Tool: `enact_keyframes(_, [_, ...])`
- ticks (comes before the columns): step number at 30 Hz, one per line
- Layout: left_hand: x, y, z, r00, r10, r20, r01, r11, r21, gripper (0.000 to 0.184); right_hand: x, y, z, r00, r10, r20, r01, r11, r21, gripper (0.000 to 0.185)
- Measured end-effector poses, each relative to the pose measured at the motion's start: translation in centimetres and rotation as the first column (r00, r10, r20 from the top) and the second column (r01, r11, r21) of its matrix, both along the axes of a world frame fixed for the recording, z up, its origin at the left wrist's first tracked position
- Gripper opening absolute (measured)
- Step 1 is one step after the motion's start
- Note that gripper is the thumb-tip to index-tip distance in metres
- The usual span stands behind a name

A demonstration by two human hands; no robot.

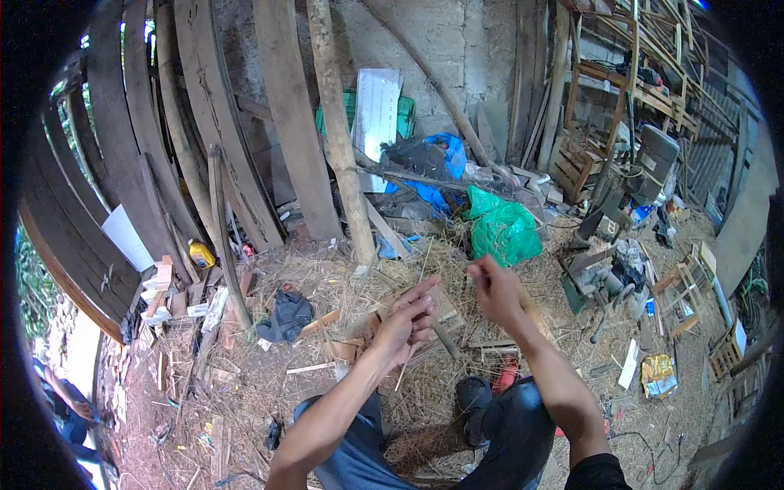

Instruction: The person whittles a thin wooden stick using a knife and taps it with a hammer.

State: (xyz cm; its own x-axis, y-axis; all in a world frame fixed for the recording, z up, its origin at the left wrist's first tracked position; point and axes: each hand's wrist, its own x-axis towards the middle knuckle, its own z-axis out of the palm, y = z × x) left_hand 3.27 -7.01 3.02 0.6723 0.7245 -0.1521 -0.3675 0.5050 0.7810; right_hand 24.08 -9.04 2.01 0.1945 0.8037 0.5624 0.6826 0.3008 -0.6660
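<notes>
My left hand [404,322] is in front of me with its fingers bent together, pinching a thin pale stick [401,377]. The stick's lower end shows below the palm; a thin light line above the fingers may be its upper part. To the right, my right hand [494,286] is raised with fingers curled in, apart from the left hand. Whatever it may hold is too small or hidden to tell. Beneath both hands lie straw-like shavings and wood scraps. A green plastic bag [502,227] rests on the floor just beyond my right hand.
Planks and a pole [343,155] lean at the back. A black plastic bag [286,317] and a yellow bottle [201,254] lie left. Right are a wooden rack [633,77], a yellow packet [658,376] and machine parts. Another person [69,408] sits at far left.
</notes>
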Motion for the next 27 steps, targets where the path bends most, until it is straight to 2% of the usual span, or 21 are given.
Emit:
enact_keyframes(2, [0.2,0.0,0.0,1.0,0.011,0.009,-0.011,1.0,-0.016,0.04,-2.0,-0.5,0.1,0.977,0.189,0.095,-0.197,0.976,0.091,0.01])
enact_keyframes(5, [0.0,0.0,0.1,1.0,0.004,-0.006,-0.004,1.0,-0.015,0.041,-2.4,-0.1,-0.1,0.961,0.265,0.085,-0.27,0.961,0.055,0.009])
enact_keyframes(6, [-0.2,0.0,0.0,0.999,-0.028,-0.022,0.028,1.0,0.011,0.041,-1.5,0.8,-0.8,0.972,0.186,0.145,-0.201,0.975,0.095,0.009])
enact_keyframes(7, [-0.2,0.1,0.1,0.998,-0.059,-0.034,0.06,0.997,0.04,0.041,-0.9,0.9,-0.2,0.972,0.188,0.145,-0.203,0.975,0.096,0.009])
enact_keyframes(9, [-0.1,-0.7,0.3,0.996,-0.079,-0.036,0.08,0.997,0.008,0.041,0.5,0.7,0.9,1.0,0.006,-0.017,-0.005,0.999,0.033,0.012])
enact_keyframes(11, [0.0,-0.8,0.5,0.995,-0.098,-0.036,0.097,0.995,-0.023,0.041,1.6,1.1,-0.1,0.999,-0.04,0.035,0.039,0.999,0.03,0.014])
enact_keyframes(14, [-0.3,0.0,0.4,0.996,-0.08,0.031,0.08,0.997,-0.006,0.041,0.2,0.1,0.5,0.999,-0.017,-0.05,0.022,0.996,0.09,0.014])
enact_keyframes(16, [-0.3,0.6,0.3,0.998,-0.041,0.052,0.043,0.999,-0.031,0.042,-0.8,-0.6,1.2,0.996,0.09,0.025,-0.091,0.992,0.082,0.012])
enact_keyframes(17, [-0.3,0.5,0.3,0.998,-0.04,0.054,0.042,0.999,-0.031,0.042,-1.4,-0.5,0.7,0.996,0.09,0.027,-0.092,0.992,0.082,0.012])
enact_keyframes(19, [-0.2,0.4,0.7,0.998,-0.039,0.051,0.042,0.998,-0.046,0.042,-2.5,-0.2,-0.3,0.943,0.288,0.165,-0.311,0.941,0.133,0.01])
enact_keyframes(21, [-0.2,0.7,0.2,0.998,-0.046,0.042,0.048,0.997,-0.053,0.042,-2.7,-0.2,-0.1,0.947,0.268,0.178,-0.292,0.949,0.121,0.009])
enact_keyframes(23, [-0.3,0.7,-0.3,0.998,-0.051,0.034,0.053,0.996,-0.066,0.042,-2.2,-0.1,1.0,0.972,0.186,0.147,-0.195,0.98,0.048,0.006])
enact_keyframes(25, [-0.1,0.5,0.1,0.999,-0.011,-0.04,0.009,0.999,-0.032,0.041,-1.9,0.1,0.5,0.97,0.165,0.179,-0.172,0.985,0.023,0.006])
enact_keyframes(27, [-0.1,0.2,0.0,1.0,-0.015,-0.027,0.014,1.0,-0.027,0.04,-2.4,0.4,0.1,0.939,0.232,0.256,-0.289,0.933,0.217,0.007])
